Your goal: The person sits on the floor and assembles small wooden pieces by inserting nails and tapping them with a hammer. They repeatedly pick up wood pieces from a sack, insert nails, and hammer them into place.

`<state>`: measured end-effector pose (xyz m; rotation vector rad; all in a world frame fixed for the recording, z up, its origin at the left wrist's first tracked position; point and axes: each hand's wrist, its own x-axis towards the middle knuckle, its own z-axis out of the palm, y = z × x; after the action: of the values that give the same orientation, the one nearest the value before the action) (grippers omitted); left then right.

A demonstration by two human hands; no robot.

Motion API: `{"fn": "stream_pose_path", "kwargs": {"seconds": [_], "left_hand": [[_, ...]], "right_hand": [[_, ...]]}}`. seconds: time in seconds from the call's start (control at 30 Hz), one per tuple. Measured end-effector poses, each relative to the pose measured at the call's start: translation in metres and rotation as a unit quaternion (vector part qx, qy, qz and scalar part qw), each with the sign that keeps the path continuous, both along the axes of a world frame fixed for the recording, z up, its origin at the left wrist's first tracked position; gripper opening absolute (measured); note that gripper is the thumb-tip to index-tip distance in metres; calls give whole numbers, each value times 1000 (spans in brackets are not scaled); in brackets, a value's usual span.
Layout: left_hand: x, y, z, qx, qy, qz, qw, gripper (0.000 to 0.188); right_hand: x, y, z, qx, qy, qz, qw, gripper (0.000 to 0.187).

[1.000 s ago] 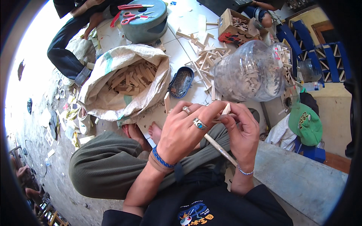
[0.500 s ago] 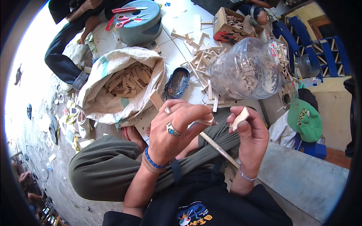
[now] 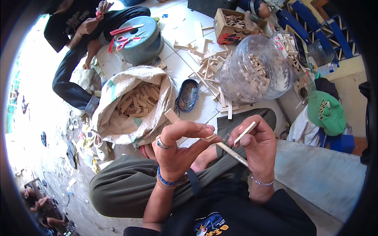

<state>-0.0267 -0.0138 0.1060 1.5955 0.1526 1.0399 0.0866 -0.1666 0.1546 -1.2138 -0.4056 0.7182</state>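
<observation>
My left hand (image 3: 177, 143) is closed on a thin wooden strip (image 3: 172, 116). One end sticks out beyond the knuckles, and a wooden end shows between thumb and fingers; the fingers hide whether it is one piece. Close by on the right, my right hand (image 3: 258, 143) pinches a short flat wood piece (image 3: 245, 132) between thumb and fingers. A thin nail (image 3: 230, 136) juts out at its fingertips toward the left hand. Below the hands, a round wooden stick (image 3: 233, 154) lies slanted over my lap, its ends hidden.
Ahead stand an open sack (image 3: 108, 100) of wood pieces, a blue oval case (image 3: 188, 95) of nails and a clear plastic jar (image 3: 240, 70) with wood bits. Scissors (image 3: 125, 40) rest on a grey-green tub (image 3: 147, 43). Another person (image 3: 84, 29) sits far left. A metal slab (image 3: 315, 177) lies right.
My left hand has turned and lowered slightly. The right hand's wood piece has tilted, showing its narrow edge, and the nail now shows clearly. The view has shifted, bringing more of the other person in.
</observation>
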Motion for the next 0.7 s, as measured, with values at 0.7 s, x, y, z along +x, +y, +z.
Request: {"fn": "stream_pose_path", "kwargs": {"seconds": [0.7], "left_hand": [[-3, -2, 9, -235, 28, -127, 963, 35]], "right_hand": [[17, -12, -17, 33, 154, 106, 982, 24]]}}
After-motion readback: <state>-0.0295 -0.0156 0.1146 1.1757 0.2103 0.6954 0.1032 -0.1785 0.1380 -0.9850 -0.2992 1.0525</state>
